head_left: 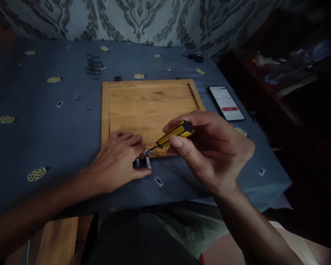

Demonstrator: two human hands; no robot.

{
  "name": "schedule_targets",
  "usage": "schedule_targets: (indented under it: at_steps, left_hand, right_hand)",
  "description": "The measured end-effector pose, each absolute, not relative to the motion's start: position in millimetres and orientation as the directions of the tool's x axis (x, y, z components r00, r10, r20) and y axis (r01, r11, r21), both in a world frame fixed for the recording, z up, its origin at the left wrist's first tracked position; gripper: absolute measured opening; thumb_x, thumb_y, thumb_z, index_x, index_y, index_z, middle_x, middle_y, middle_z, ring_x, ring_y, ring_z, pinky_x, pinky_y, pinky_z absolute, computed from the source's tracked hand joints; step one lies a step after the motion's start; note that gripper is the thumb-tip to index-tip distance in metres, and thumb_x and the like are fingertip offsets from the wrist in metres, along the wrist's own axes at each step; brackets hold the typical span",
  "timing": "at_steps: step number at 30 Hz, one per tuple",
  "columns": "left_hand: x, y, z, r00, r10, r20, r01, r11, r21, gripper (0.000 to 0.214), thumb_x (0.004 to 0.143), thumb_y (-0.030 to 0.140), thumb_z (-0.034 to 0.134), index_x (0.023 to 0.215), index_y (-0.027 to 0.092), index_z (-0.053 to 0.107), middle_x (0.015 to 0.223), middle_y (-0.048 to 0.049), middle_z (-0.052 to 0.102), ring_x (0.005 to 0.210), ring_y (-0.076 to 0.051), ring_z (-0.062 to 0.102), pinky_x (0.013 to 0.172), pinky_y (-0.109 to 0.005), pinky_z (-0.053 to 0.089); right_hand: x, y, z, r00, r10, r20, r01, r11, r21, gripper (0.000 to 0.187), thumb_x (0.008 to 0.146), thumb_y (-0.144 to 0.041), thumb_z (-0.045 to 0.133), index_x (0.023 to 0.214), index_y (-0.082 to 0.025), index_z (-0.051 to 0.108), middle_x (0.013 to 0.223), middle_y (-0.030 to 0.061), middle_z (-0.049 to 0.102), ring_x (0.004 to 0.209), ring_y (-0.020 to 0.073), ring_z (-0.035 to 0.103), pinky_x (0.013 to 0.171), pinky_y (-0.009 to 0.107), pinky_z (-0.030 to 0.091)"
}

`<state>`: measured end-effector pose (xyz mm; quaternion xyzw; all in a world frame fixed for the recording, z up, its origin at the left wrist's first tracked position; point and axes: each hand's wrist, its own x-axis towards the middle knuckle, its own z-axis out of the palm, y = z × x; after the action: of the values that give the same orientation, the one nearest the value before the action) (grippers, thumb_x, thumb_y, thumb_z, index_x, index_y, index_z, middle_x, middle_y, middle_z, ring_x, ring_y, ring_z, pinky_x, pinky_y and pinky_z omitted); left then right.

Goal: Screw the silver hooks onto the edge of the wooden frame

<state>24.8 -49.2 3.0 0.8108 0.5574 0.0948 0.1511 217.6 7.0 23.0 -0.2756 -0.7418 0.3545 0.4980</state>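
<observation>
Right hand is gripping a yellow-black screwdriver, thumb and fingers closed around the handle; tip is pointing down-left at a metal fitting. Left hand is closing on that fitting, holding it at the near edge of a wooden board. Board is lying flat on the cloth-covered counter. Cloth is showing pineapples plus small printed labels; nearest label is maybe reading "OBEY", can't confirm. Phone is lying right of the board, showing a red button, text too small. Small screws are lying left.
</observation>
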Motion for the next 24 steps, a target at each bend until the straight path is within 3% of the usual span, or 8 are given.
schedule_targets:
  at_steps: [5,13,20,24]
  left_hand:
    - [25,-49,4,0.352,0.936,-0.018,0.875,-0.322,0.362,0.026,0.084,0.042,0.084,0.096,0.019,0.077,0.114,-0.0079,0.075,0.109,-0.032,0.067,0.098,-0.051,0.048]
    - [26,-49,4,0.346,0.938,-0.034,0.876,-0.31,0.371,0.024,0.084,0.039,0.084,0.095,0.02,0.076,0.112,-0.0071,0.074,0.11,-0.032,0.067,0.099,-0.051,0.047]
    - [25,-49,3,0.356,0.935,0.005,0.868,-0.332,0.37,0.027,0.084,0.04,0.084,0.093,0.017,0.074,0.095,-0.0047,0.07,0.102,-0.03,0.067,0.096,-0.049,0.048]
    - [24,-50,1,0.358,0.933,0.018,0.867,-0.34,0.366,0.027,0.083,0.042,0.084,0.091,0.018,0.074,0.093,-0.004,0.069,0.099,-0.029,0.067,0.095,-0.048,0.047]
  right_hand:
    - [215,13,23,-0.324,0.733,0.599,0.001,0.633,-0.774,0.026,0.08,-0.03,0.092,0.085,-0.029,0.066,0.076,-0.0036,0.069,0.053,0.0143,0.062,0.046,0.03,0.051]
    - [214,8,27,-0.325,0.788,0.522,0.035,0.562,-0.826,0.024,0.083,-0.029,0.088,0.086,-0.025,0.065,0.079,-0.0036,0.068,0.058,0.0124,0.063,0.045,0.027,0.053]
    - [217,3,27,-0.129,0.787,0.603,0.066,0.614,-0.787,0.023,0.087,-0.042,0.084,0.094,-0.03,0.066,0.082,-0.0011,0.072,0.063,0.0165,0.068,0.05,0.03,0.058]
    - [218,4,26,-0.173,0.787,0.592,0.102,0.612,-0.784,0.022,0.088,-0.044,0.082,0.092,-0.03,0.066,0.081,-0.0005,0.072,0.06,0.0164,0.066,0.05,0.031,0.059]
